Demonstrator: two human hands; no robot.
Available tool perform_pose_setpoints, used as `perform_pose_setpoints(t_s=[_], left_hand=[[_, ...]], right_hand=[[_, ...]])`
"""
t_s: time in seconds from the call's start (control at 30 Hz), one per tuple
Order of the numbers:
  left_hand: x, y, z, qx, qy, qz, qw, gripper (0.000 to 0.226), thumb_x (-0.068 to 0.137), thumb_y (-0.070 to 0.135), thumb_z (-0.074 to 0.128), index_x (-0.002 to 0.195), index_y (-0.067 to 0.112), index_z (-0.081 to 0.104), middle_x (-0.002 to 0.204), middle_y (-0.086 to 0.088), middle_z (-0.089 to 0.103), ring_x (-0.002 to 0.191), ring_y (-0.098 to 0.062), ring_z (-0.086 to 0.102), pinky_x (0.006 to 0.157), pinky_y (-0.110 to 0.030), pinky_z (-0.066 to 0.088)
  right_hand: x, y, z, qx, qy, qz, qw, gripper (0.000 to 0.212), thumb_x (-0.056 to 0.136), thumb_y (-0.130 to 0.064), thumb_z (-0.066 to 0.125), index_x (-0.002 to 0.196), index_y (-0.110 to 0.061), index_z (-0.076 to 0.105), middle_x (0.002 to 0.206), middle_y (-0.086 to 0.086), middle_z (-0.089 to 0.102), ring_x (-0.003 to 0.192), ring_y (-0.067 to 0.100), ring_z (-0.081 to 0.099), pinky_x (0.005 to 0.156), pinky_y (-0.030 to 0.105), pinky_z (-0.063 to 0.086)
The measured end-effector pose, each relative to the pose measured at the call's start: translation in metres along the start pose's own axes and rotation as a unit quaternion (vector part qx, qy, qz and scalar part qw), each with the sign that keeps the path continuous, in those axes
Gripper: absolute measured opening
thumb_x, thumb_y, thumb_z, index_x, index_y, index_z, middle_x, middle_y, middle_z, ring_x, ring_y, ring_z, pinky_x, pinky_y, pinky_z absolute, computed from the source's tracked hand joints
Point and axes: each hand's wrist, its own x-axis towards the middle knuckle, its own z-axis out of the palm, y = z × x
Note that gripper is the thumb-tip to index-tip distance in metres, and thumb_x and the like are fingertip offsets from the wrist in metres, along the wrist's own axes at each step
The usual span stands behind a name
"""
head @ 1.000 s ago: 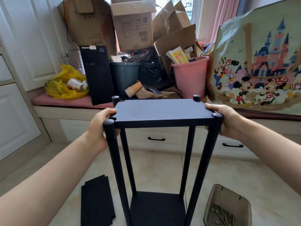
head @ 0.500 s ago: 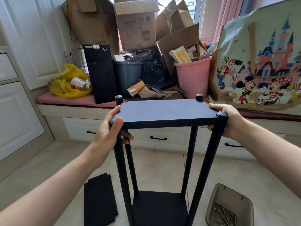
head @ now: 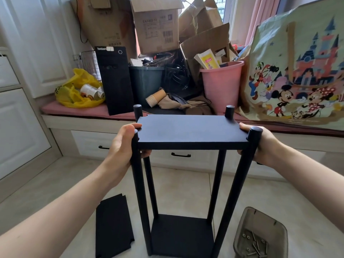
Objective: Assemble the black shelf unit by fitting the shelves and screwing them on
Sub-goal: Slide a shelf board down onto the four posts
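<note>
Top shelf has left hand and right hand clamped on its ends.

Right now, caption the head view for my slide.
Left hand and right hand hold the top shelf between four posts; spare shelf and screw tray lie on the floor.

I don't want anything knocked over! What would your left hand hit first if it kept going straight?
Likely the top shelf: the left hand grips its edge, so it would push that.

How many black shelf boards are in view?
3: top board between the tops of the posts, bottom board at their base, loose board on the floor, left. Others may lie off-frame.
</note>
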Motion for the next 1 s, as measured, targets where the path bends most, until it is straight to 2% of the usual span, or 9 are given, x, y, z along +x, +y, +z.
perform_pose_setpoints(t_s=[0.07,0.13,0.23,0.37,0.53,0.63,0.87,0.93,1.0], left_hand=[[-0.002,-0.003,-0.002,0.013,-0.002,-0.008,1.0,0.105,0.046,0.098,0.063,0.121,0.025,0.058,0.119,-0.004,0.055,0.09,-0.022,0.071,0.079,-0.038,0.062],[-0.004,-0.008,-0.005,0.028,-0.009,-0.009,1.0,0.111,0.039,0.101,0.061,0.122,0.026,0.057,0.122,-0.007,0.053,0.092,-0.024,0.07,0.082,-0.04,0.062],[-0.005,-0.014,-0.008,0.026,-0.028,0.0,0.999,0.11,0.041,0.098,0.064,0.123,0.025,0.056,0.126,-0.013,0.054,0.091,-0.025,0.069,0.079,-0.038,0.063],[-0.005,-0.021,-0.01,0.004,-0.032,-0.003,0.999,0.105,0.042,0.095,0.068,0.121,0.026,0.058,0.121,-0.01,0.057,0.081,-0.02,0.071,0.076,-0.037,0.063],[-0.004,-0.029,-0.011,-0.01,-0.017,-0.018,1.0,0.088,0.048,0.096,0.065,0.111,0.034,0.067,0.126,-0.01,0.056,0.092,-0.025,0.072,0.076,-0.035,0.061],[-0.006,-0.033,-0.012,-0.012,-0.013,-0.036,0.999,0.091,0.05,0.097,0.062,0.112,0.032,0.068,0.12,-0.006,0.062,0.096,-0.023,0.074,0.074,-0.034,0.061],[-0.008,-0.037,-0.012,-0.018,-0.006,-0.063,0.998,0.096,0.05,0.1,0.057,0.111,0.028,0.068,0.11,-0.007,0.068,0.088,-0.024,0.073,0.071,-0.034,0.06],[-0.01,-0.037,-0.009,-0.023,-0.001,-0.077,0.997,0.094,0.059,0.1,0.048,0.112,0.026,0.067,0.11,-0.006,0.069,0.089,-0.022,0.074,0.07,-0.031,0.059],[-0.011,-0.035,-0.005,-0.032,0.008,-0.083,0.996,0.075,0.077,0.089,0.037,0.108,0.028,0.068,0.105,-0.005,0.066,0.084,-0.02,0.07,0.065,-0.029,0.057]], right_hand=[[-0.001,0.004,0.0,0.002,0.001,0.0,1.0,0.022,0.097,-0.03,0.054,0.085,-0.013,0.062,0.059,-0.002,0.066,0.044,0.012,0.059,0.043,0.02,0.048],[-0.002,0.008,-0.001,0.008,0.009,0.006,1.0,0.024,0.098,-0.03,0.054,0.084,-0.012,0.061,0.057,-0.001,0.064,0.042,0.012,0.058,0.041,0.021,0.047],[-0.002,0.011,0.0,0.018,0.023,0.01,1.0,0.025,0.098,-0.03,0.055,0.08,-0.013,0.06,0.057,-0.001,0.061,0.04,0.011,0.057,0.039,0.02,0.047],[-0.003,0.013,0.001,0.03,0.035,0.016,0.999,0.025,0.098,-0.03,0.055,0.081,-0.012,0.06,0.059,0.0,0.061,0.041,0.012,0.059,0.04,0.02,0.048],[-0.002,0.016,0.0,0.033,0.021,0.024,0.999,0.03,0.101,-0.03,0.05,0.081,-0.012,0.062,0.056,0.0,0.063,0.041,0.012,0.06,0.039,0.02,0.048],[-0.002,0.025,-0.004,0.026,0.016,0.031,0.999,0.032,0.103,-0.031,0.049,0.083,-0.01,0.063,0.056,0.001,0.063,0.042,0.013,0.061,0.039,0.02,0.049],[-0.002,0.032,-0.006,0.045,0.014,0.019,0.999,0.031,0.102,-0.031,0.049,0.082,-0.011,0.061,0.056,0.0,0.063,0.043,0.012,0.061,0.041,0.019,0.049],[-0.002,0.036,-0.006,0.049,0.019,0.015,0.999,0.03,0.102,-0.031,0.049,0.082,-0.011,0.06,0.055,0.0,0.062,0.042,0.012,0.06,0.041,0.019,0.049],[-0.001,0.037,-0.005,0.054,0.029,0.012,0.998,0.027,0.102,-0.029,0.049,0.084,-0.011,0.059,0.058,0.001,0.062,0.044,0.012,0.061,0.042,0.018,0.05]])
